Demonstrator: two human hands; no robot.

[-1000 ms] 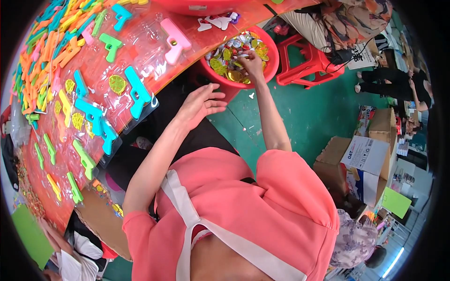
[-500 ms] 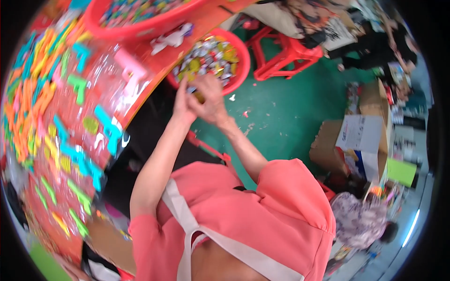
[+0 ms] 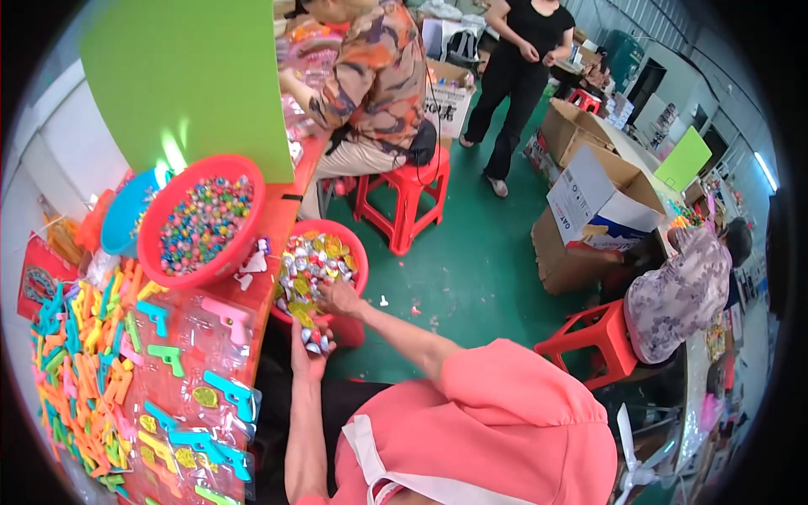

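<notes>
Flanking the red table (image 3: 259,290), the red tub (image 3: 364,268) is filled with shiny pieces (image 3: 316,263). At its rim the right hand (image 3: 342,299) is held, its grip unclear; from the left hand (image 3: 308,360), cupped around silvery bits (image 3: 315,344), some could be spilled by tilting.

- Grn floor (image 3: 480,269) in front of you
- Red stool (image 3: 404,192) ahead of you, 2nd stool (image 3: 614,337) to your rt
- Strip light (image 3: 765,172) lit, far rt
- Corrug. wall (image 3: 661,21) at back

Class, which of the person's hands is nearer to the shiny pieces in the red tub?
Right. The right hand is over the red tub, at the shiny pieces; the left hand is by its near rim, cupped around silvery pieces.
</notes>
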